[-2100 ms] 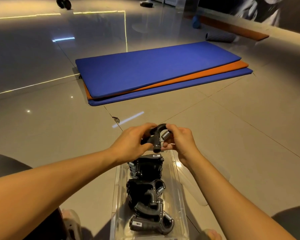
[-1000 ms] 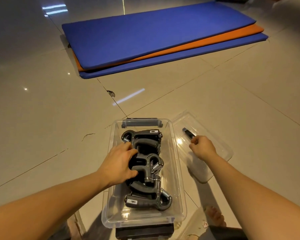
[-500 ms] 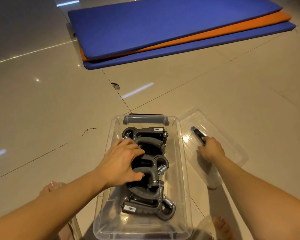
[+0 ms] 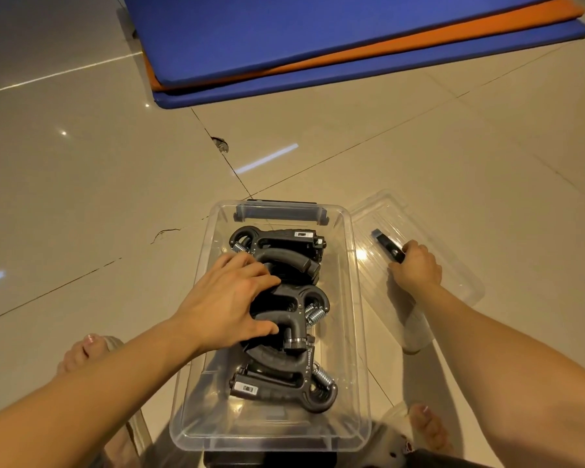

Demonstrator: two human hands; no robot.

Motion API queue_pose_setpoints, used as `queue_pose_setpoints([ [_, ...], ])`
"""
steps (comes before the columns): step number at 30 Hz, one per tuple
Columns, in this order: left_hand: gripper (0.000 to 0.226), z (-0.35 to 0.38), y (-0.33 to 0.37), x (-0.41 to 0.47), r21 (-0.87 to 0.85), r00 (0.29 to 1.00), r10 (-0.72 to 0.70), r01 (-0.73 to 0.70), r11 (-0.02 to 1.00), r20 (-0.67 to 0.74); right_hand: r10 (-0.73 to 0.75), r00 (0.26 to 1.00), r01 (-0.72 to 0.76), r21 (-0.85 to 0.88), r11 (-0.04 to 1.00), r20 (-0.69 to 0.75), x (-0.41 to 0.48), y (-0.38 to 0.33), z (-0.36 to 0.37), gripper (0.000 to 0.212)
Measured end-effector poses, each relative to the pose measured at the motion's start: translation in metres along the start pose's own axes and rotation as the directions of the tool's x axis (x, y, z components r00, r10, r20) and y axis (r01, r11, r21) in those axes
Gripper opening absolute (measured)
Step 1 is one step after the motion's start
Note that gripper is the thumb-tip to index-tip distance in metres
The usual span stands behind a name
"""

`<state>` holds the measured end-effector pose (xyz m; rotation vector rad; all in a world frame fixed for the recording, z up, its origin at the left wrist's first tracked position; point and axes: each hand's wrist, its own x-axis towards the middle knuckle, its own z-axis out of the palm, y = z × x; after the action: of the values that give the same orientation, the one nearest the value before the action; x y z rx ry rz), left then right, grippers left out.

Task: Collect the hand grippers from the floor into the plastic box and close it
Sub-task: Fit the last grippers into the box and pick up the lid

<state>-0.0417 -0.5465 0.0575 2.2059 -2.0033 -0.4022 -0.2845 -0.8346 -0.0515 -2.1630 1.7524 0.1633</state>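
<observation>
Several hand grippers [image 4: 274,390]: piled inside the plastic box [image 4: 354,298], down on the floor [image 4: 81,197];
Left hand [image 4: 227,305]: fingers spread, pressing on the pile;
Right hand [image 4: 416,265]: fingers curled, gripping the lid [image 4: 453,278] by its dark clip [image 4: 387,246]; lid lying just beside the box

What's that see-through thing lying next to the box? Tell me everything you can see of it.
It is the lid of the plastic box: clear, glossy plastic, rectangular with rounded corners and a raised rim, and a dark clip on it. It lies on the tiled floor close beside the box's right side, angled away from it. The right hand curls round it at the clip.
</observation>
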Motion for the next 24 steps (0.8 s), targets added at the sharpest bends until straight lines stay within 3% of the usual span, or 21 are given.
queue_pose_setpoints([
  [6,0.08,0.005,-0.002,-0.001,0.022,0.999,0.004,-0.003,1.0,-0.049,0.028,0.994,-0.037,0.081,0.996,0.104,0.006,0.003,0.006,0.024],
  [13,0.093,-0.001,-0.004,0.004,-0.025,1.0,-0.005,0.004,1.0,-0.03,0.019,0.996,-0.006,0.153,0.988,-0.085,0.001,-0.009,-0.073,0.02],
  [19,0.054,-0.027,-0.027,0.007,-0.052,0.974,-0.102,0.093,0.994,-0.2,0.019,0.956,0.055,0.24,0.969,-0.294,-0.043,-0.038,-0.151,0.028],
  [24,0.035,-0.053,-0.052,0.007,-0.256,0.912,-0.292,0.221,0.941,-0.287,-0.053,0.945,0.148,0.275,0.95,-0.323,-0.107,-0.083,-0.179,0.025],
])
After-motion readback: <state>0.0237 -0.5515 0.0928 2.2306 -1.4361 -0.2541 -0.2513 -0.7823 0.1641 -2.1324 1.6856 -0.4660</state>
